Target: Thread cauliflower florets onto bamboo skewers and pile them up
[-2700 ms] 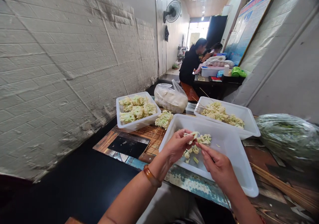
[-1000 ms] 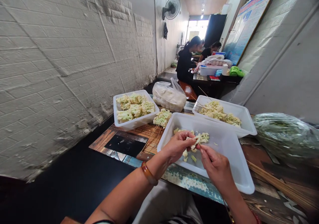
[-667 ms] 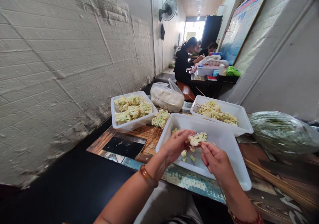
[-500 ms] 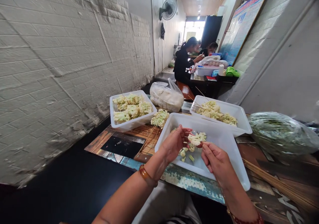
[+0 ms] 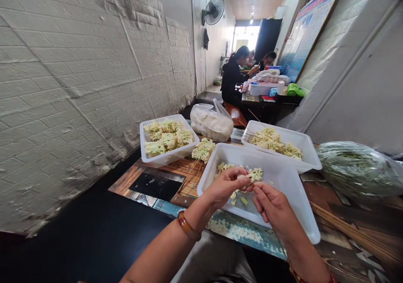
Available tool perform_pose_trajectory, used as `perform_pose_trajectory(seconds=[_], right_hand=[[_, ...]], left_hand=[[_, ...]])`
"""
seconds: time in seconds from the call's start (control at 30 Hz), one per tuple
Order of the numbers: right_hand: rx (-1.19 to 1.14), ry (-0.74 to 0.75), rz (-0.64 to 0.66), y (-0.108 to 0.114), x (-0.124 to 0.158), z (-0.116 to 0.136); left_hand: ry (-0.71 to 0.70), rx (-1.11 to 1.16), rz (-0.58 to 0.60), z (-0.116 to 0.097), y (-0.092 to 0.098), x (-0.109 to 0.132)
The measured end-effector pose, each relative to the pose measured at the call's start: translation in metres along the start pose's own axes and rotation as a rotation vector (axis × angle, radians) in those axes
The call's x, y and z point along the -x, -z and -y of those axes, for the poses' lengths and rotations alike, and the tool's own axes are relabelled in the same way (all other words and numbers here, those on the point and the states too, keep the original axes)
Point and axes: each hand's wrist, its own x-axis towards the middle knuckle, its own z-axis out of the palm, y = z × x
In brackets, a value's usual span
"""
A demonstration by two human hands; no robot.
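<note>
Over the front white tub (image 5: 288, 197), my left hand (image 5: 228, 184) is closed, its thumb and fingers pinching a cauliflower floret (image 5: 255, 174). My right hand (image 5: 272, 203) meets it from the right, fingers curled round a thin bamboo skewer (image 5: 281, 242) whose lower end runs down past the wrist. The skewer's tip is hidden by the fingers. Loose cauliflower pieces (image 5: 224, 166) and a green stem bit (image 5: 243, 200) lie in the tub below. Left of the tub, a bunch of skewered cauliflower (image 5: 203, 149) rests on the table.
White tubs of skewered cauliflower stand back left (image 5: 170, 157) and back right (image 5: 310, 159). A clear bag of pale food (image 5: 211, 122) sits between them. At right are a bag of greens (image 5: 359, 165) and bare skewers (image 5: 349, 228). A person in black (image 5: 232, 79) sits beyond.
My left hand has gone from spread fingers beside the floret to a closed pinch on it. Both hands are now closer together; the right still grips the skewer.
</note>
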Motion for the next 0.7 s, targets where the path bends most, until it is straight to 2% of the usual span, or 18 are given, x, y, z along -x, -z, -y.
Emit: perform_pose_trajectory(seconds=[0.07,0.3,0.7], right_hand=[[0.053,-0.004,0.005,0.0000,0.0000,-0.0005],[0.245,0.073,-0.040,-0.0019,0.0014,-0.0046],[0.518,0.359,-0.228,-0.0042,0.0013,-0.0081]], left_hand=[[-0.001,0.029,0.014,0.0005,0.0005,0.0003],[0.015,0.074,-0.132,0.0004,0.0021,-0.0019],[0.028,-0.053,-0.099,0.0026,0.0037,-0.0055]])
